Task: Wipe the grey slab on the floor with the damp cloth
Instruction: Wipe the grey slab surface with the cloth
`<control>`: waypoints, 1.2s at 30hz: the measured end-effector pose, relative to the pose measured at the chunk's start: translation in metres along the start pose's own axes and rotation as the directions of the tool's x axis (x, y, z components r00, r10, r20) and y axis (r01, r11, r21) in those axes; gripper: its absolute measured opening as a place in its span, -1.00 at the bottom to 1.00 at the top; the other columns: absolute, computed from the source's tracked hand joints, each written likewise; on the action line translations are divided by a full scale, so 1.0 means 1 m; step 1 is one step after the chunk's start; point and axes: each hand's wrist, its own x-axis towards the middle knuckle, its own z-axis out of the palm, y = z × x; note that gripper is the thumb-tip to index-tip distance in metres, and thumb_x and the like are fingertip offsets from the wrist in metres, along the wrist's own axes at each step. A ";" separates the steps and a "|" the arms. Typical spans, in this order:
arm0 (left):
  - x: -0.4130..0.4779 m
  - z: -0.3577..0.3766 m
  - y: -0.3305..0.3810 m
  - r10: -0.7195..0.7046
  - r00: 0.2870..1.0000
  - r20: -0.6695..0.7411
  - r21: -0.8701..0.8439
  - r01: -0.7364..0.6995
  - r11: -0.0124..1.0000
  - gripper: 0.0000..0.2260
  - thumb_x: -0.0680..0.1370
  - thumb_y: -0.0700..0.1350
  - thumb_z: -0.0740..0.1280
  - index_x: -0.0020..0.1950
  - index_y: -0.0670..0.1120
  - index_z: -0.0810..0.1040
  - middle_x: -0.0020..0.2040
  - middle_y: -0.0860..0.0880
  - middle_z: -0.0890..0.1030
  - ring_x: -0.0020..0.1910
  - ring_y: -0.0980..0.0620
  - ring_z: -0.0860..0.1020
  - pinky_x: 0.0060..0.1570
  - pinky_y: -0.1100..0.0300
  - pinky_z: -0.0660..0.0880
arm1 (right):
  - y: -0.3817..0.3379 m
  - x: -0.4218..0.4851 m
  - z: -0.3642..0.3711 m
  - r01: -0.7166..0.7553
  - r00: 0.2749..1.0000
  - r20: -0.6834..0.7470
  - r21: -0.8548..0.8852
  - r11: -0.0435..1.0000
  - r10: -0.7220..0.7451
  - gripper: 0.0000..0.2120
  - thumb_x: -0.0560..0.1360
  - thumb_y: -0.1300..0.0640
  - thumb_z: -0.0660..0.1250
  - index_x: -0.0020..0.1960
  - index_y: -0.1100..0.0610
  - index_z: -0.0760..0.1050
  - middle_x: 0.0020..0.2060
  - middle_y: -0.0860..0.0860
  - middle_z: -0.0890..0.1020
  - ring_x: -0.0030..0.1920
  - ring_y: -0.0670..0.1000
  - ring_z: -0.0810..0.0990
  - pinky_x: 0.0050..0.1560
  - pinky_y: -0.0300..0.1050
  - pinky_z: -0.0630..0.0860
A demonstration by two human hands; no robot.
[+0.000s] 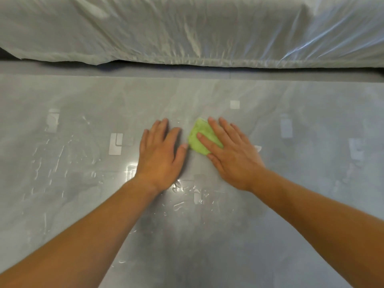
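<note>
The glossy grey slab (291, 183) fills the lower part of the view, streaked with water on its left and centre. A small folded green cloth (198, 140) lies on it near the middle. My right hand (232, 154) presses flat on the cloth with straight fingers, covering its right half. My left hand (160, 154) rests flat on the bare slab just left of the cloth, its thumb tip almost touching the cloth's edge.
A bulky object wrapped in translucent plastic sheeting (187, 30) runs across the whole top of the view, just beyond the slab's far edge (124, 76). Pale rectangular reflections (115, 144) show on the slab surface.
</note>
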 end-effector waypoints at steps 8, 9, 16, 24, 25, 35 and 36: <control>-0.007 0.007 -0.011 0.010 0.988 0.153 -0.205 0.022 0.979 -0.26 0.53 0.36 -0.17 0.65 0.03 -0.08 0.62 0.11 -0.29 0.51 0.25 -0.43 0.44 0.17 -0.49 | 0.037 0.079 -0.015 -0.500 0.861 -0.067 0.075 0.863 0.504 -0.48 0.67 -0.05 -0.03 0.61 -0.05 0.07 0.62 0.15 0.00 0.58 0.28 0.03 0.56 0.17 -0.06; -0.008 0.005 -0.012 0.012 0.989 0.148 -0.231 0.023 0.973 -0.26 0.54 0.35 -0.16 0.65 0.01 -0.11 0.63 0.12 -0.27 0.51 0.28 -0.41 0.45 0.18 -0.47 | 0.022 0.072 -0.010 -0.381 0.921 -0.071 0.052 0.923 0.384 -0.48 0.66 -0.06 -0.03 0.61 -0.04 0.10 0.61 0.16 0.04 0.58 0.29 0.05 0.55 0.20 -0.03; -0.009 0.007 -0.012 0.024 0.994 0.108 -0.248 0.003 0.969 -0.26 0.55 0.33 -0.15 0.64 -0.01 -0.16 0.63 0.13 -0.24 0.52 0.29 -0.37 0.47 0.18 -0.44 | 0.032 0.051 -0.010 -0.234 0.972 -0.021 0.022 0.972 0.234 -0.48 0.64 -0.10 -0.06 0.59 -0.07 0.16 0.61 0.14 0.11 0.57 0.32 0.10 0.54 0.23 0.00; -0.033 -0.003 -0.015 -0.030 0.993 -0.114 -0.257 -0.001 0.966 -0.46 0.64 0.15 0.03 0.57 -0.07 0.23 0.59 -0.03 0.23 0.61 0.04 0.04 0.58 0.03 -0.10 | -0.053 -0.029 0.011 -0.055 0.998 0.031 0.012 0.998 0.055 -0.48 0.65 -0.07 0.03 0.60 -0.09 0.10 0.61 0.10 0.07 0.59 0.26 0.05 0.57 0.20 0.02; -0.045 -0.002 -0.015 -0.042 0.988 -0.148 -0.216 0.009 0.976 -0.49 0.65 0.13 0.04 0.54 -0.06 0.28 0.58 -0.05 0.25 0.61 0.00 0.07 0.57 -0.01 -0.09 | -0.054 -0.049 0.013 -0.008 0.998 0.070 0.009 1.000 0.008 -0.48 0.65 -0.07 0.03 0.60 -0.10 0.10 0.61 0.09 0.08 0.59 0.25 0.06 0.57 0.19 0.02; -0.144 0.032 -0.011 -0.228 0.973 0.025 0.053 0.227 0.973 -0.32 0.55 0.38 -0.25 0.62 0.16 0.00 0.65 -0.02 -0.23 0.56 0.08 -0.39 0.53 0.02 -0.36 | -0.011 -0.039 0.006 -0.486 0.868 -0.050 0.125 0.865 0.495 -0.46 0.63 -0.07 -0.05 0.60 -0.06 0.08 0.62 0.13 0.03 0.59 0.29 -0.01 0.57 0.21 -0.05; -0.146 0.033 -0.013 -0.226 0.973 0.045 0.046 0.224 0.974 -0.31 0.54 0.40 -0.24 0.63 0.16 -0.05 0.63 0.00 -0.30 0.54 0.10 -0.43 0.52 0.03 -0.38 | -0.040 -0.056 0.014 -0.377 0.924 -0.035 0.091 0.922 0.381 -0.47 0.63 -0.05 -0.02 0.60 -0.05 0.10 0.61 0.13 0.05 0.58 0.29 0.01 0.56 0.22 -0.03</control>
